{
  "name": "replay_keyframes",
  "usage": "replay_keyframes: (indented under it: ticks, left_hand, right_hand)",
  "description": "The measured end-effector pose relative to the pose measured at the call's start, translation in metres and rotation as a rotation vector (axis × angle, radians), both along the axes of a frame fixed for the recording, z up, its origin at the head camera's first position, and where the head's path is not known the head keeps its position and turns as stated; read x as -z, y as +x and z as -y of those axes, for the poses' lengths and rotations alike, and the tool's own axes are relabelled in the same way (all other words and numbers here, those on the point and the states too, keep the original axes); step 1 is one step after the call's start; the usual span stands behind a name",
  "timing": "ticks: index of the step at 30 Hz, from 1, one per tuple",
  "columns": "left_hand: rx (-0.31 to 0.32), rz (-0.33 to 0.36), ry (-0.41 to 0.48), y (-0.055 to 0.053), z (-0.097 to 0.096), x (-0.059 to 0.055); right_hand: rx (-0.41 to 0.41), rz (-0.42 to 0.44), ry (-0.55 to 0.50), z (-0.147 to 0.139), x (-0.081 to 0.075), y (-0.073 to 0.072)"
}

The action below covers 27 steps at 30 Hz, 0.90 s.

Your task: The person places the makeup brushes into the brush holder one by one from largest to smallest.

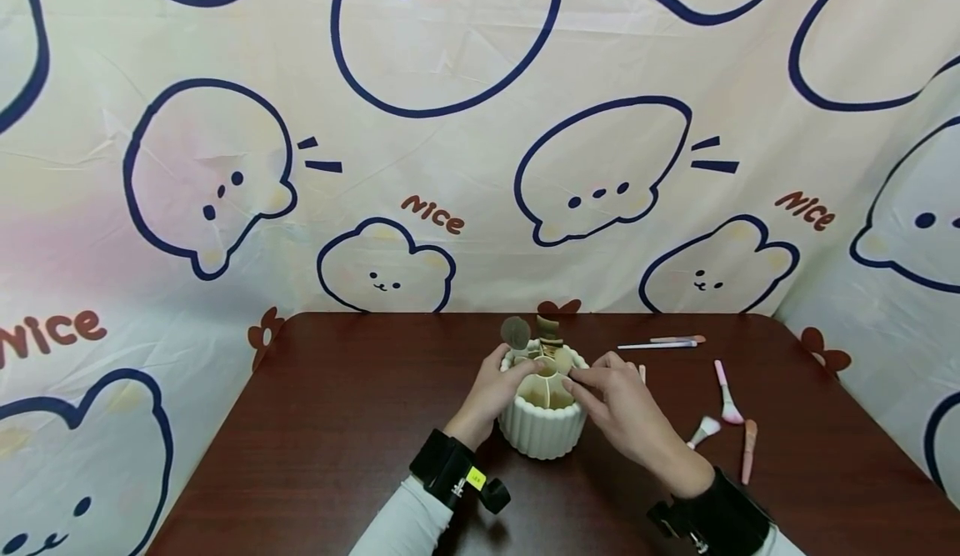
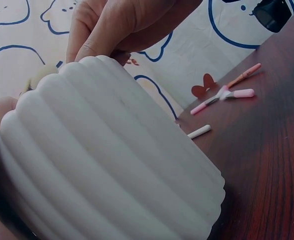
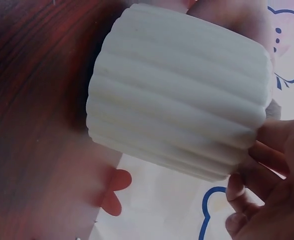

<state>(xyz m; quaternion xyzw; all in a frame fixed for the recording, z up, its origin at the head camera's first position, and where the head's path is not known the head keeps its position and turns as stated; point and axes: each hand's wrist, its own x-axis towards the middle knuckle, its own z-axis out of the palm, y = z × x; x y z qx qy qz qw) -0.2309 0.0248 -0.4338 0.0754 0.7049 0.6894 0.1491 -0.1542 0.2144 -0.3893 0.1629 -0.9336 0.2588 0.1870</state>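
A cream ribbed round holder (image 1: 543,435) with thin inner dividers stands on the table, tilted in both wrist views by the camera angle. At its left rim, my left hand (image 1: 486,396) grips the wall with the thumb reaching over the edge. My right hand (image 1: 630,414) pinches the right rim between thumb and fingers; the left wrist view shows these fingertips on the scalloped edge. From the back of the holder rise a round grey-green disc (image 1: 515,333) and a brownish stacked piece (image 1: 549,329), their kind unclear. The ribbed wall (image 3: 176,95) hides the inside in both wrist views.
To the right lie several cosmetic brushes: a pink-handled one (image 1: 724,389), a white-bristled one (image 1: 705,431), a brown-pink one (image 1: 748,452), and two slim ones (image 1: 660,346) near the back edge. A bear-print cloth (image 1: 480,172) hangs behind the dark wooden table (image 1: 337,439).
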Motion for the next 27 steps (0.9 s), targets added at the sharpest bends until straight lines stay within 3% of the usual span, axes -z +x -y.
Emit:
replay_keyframes:
  ticks: [6, 12, 18, 27]
  left_hand:
    - [-0.005, 0.001, 0.001, 0.001, -0.001, -0.001]
    - [0.003, -0.009, 0.010, 0.000, -0.001, 0.000]
    - [0.002, 0.012, -0.015, 0.000, 0.000, 0.001]
    - [-0.011, 0.032, -0.039, 0.000, -0.001, 0.000]
  right_hand:
    - [-0.064, 0.057, 0.026, -0.005, -0.006, 0.005]
    - [-0.128, 0.039, 0.033, -0.006, -0.008, 0.007]
    - [-0.154, -0.007, 0.058, -0.005, -0.005, 0.006]
    - [-0.136, 0.030, 0.068, -0.007, -0.005, 0.012]
